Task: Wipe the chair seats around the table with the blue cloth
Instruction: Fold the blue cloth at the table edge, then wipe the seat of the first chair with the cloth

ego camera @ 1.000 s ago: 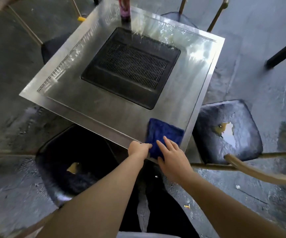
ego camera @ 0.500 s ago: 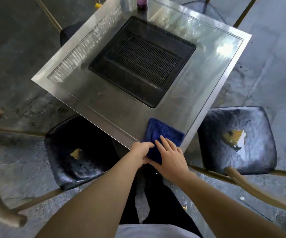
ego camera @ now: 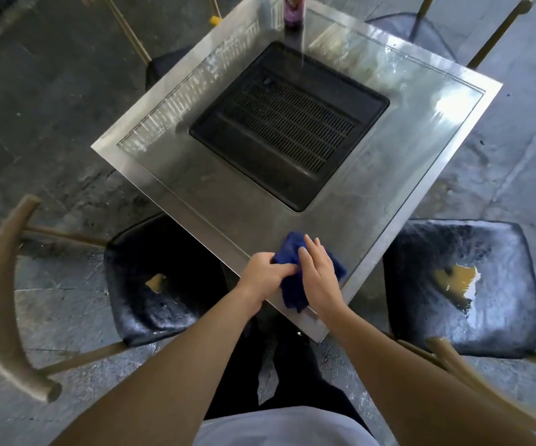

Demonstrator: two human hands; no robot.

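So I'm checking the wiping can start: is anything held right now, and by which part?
The blue cloth, bunched at the table's near corner: left hand pinches its left edge, right hand lies on top.

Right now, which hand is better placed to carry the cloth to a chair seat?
Left: the left hand already pinches the bunched blue cloth, while the right hand only lies open on it.
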